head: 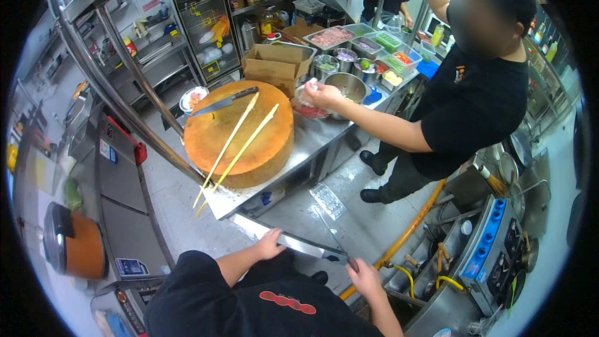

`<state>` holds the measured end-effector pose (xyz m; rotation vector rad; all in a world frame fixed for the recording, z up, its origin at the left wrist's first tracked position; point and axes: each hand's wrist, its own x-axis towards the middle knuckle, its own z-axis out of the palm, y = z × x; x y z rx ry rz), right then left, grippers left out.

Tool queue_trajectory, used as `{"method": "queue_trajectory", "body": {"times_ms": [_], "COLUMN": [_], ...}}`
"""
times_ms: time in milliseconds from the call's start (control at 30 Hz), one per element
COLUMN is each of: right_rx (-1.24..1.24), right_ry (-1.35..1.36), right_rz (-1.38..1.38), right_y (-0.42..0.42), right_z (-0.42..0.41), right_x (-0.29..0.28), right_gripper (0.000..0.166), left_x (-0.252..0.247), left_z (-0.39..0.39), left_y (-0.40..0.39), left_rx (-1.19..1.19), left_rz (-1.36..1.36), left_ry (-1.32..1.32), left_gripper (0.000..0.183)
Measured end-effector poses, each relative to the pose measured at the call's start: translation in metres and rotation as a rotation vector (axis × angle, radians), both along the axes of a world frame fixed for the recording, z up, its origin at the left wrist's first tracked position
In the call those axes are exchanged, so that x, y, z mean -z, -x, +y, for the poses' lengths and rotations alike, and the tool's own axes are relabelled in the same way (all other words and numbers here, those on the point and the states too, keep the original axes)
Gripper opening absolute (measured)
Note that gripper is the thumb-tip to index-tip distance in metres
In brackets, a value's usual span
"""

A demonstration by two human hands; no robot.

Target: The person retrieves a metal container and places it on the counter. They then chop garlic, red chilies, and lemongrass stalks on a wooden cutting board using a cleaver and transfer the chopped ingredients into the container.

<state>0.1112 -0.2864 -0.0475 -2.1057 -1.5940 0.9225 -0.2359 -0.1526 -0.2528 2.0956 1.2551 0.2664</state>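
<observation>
My left hand (pixel 270 244) is at the curved stainless-steel edge (pixel 299 245) in front of me, with thumb and fingers apart and nothing visible in its grasp. To its right, my right hand (pixel 365 277) grips the brown handle of a long thin metal tool (pixel 333 230). The tool points up and away from me; whether it is a knife or a rod I cannot tell. Beyond the left hand, a thick round wooden chopping block (pixel 234 142) sits on a steel counter (pixel 318 133). On it lie a kitchen knife (pixel 223 103) and two pale lemongrass-like stalks (pixel 241 157), whose ends overhang the block.
A co-worker (pixel 472 103) stands at the right, one hand over a steel pot (pixel 346 85). Behind the block are a cardboard box (pixel 273 63) and several ingredient containers (pixel 332 37). Steel rails (pixel 126 117) rise at left. A gas stove (pixel 491 252) is at right.
</observation>
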Motion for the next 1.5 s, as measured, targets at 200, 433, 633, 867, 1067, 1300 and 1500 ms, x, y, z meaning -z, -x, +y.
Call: {"method": "queue_trajectory", "body": {"times_ms": [200, 433, 633, 867, 1067, 1300, 1500], "right_rx": [0.004, 0.026, 0.004, -0.105, -0.230, -0.458, -0.603], "right_ry": [-0.132, -0.127, -0.098, -0.013, 0.036, -0.018, 0.008], "right_rz": [0.331, 0.269, 0.180, 0.085, 0.087, 0.077, 0.005], "right_y": [0.100, 0.135, 0.113, 0.089, 0.052, 0.027, 0.029], "right_z": [0.164, 0.260, 0.306, 0.359, 0.397, 0.426, 0.435], "right_x": [-0.047, -0.071, -0.071, -0.095, -0.095, -0.089, -0.096], "right_gripper": [0.030, 0.030, 0.031, 0.030, 0.029, 0.025, 0.023], "left_x": [-0.023, 0.021, -0.118, -0.220, -0.194, -0.186, -0.194], "left_z": [0.029, 0.071, 0.123, 0.285, 0.350, 0.346, 0.335], "left_y": [0.006, 0.011, -0.011, -0.003, -0.007, -0.015, -0.020], "left_rx": [0.201, 0.200, 0.150, -0.335, -0.506, -0.493, -0.492], "left_rz": [0.009, -0.091, -0.295, -0.290, -0.037, 0.044, 0.040], "left_ry": [0.505, 0.268, 0.116, -0.308, -0.528, -0.503, -0.507], "left_gripper": [0.062, 0.070, 0.042, 0.019, 0.018, 0.010, 0.008]}}
